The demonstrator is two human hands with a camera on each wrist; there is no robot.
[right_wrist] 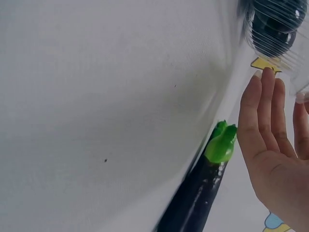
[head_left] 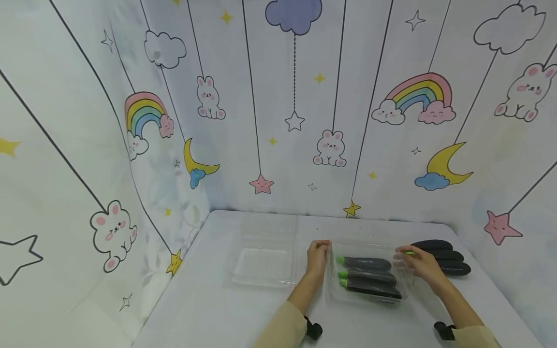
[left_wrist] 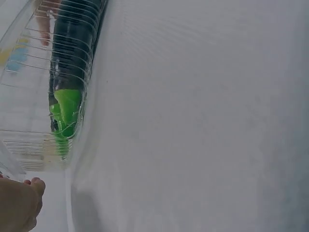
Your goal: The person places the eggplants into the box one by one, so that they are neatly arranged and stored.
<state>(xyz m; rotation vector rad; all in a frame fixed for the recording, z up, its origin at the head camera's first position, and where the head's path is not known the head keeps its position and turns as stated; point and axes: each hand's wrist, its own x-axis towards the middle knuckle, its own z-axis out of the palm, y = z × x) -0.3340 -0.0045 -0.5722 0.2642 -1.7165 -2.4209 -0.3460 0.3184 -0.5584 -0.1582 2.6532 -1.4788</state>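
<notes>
A clear plastic clamshell box (head_left: 370, 246) on the table contains three dark eggplants (head_left: 370, 264) with green stem ends pointing left. My left hand (head_left: 318, 258) is at the box's left side, its curled fingers gripping the edge; the left wrist view shows this hand (left_wrist: 19, 203) below the ribbed wall. At the right side, my right hand (head_left: 422, 263) touches the box. In the right wrist view its fingers (right_wrist: 264, 111) are straight along the wall, with the thumb at the rim. Whether the lid is fully closed I cannot tell.
Several loose eggplants (head_left: 454, 268) lie right of the box, partly behind my right hand; one green-tipped eggplant (right_wrist: 195, 193) is close beneath that hand. Left of my left hand lies another clear clamshell box (head_left: 263, 284), opened flat. A patterned curtain (head_left: 296, 154) borders the white table.
</notes>
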